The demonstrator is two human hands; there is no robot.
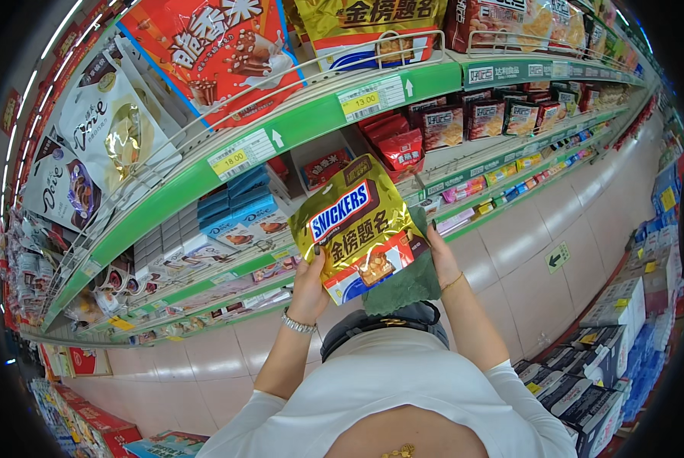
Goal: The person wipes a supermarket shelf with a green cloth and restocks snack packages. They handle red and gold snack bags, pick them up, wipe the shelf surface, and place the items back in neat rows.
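Note:
A gold Snickers bag [364, 229] is held up in front of my waist, its printed front facing me and tilted. My left hand [312, 286] grips its left edge, thumb on the front. At the bag's right side, my right hand [446, 260] holds a dark green cloth [402, 292], which lies against and behind the bag. The fingers of both hands are mostly hidden behind these things. Just beyond the bag runs a shop shelf's green edge strip [313, 123] with price labels.
Wire rails front the upper shelf, which bears a red snack bag [221, 57], another gold bag [370, 28] and white Dove bags [104, 114]. Blue Dove boxes [244, 212] and small red packs [399, 149] fill the tier below. Stacked cartons [582, 395] border the tiled aisle floor [513, 275] at right.

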